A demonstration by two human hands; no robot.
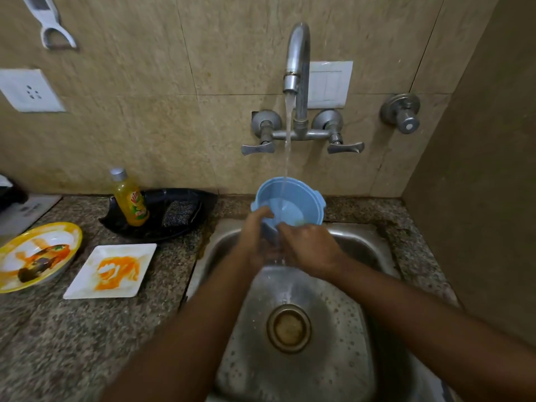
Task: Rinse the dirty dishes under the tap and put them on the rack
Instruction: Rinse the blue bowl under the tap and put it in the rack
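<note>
A light blue plastic bowl (293, 198) is tilted toward me above the steel sink (342, 329), and the stream from the wall tap (296, 59) runs into it. My left hand (255, 236) grips the bowl's near left rim. On the near right rim rests my right hand (310, 248), fingers over the edge. Water spills down between both hands. On the counter to the left lie a round yellow-rimmed plate (37, 253) and a square white plate (111, 269), both smeared with orange sauce.
A black tray (162, 213) behind the plates holds an orange liquid bottle (130, 198) and a scrub pad (178, 213). Tap handles (301, 143) stick out from the tiled wall. A brown wall closes the right side. The sink drain (288, 327) lies below my arms.
</note>
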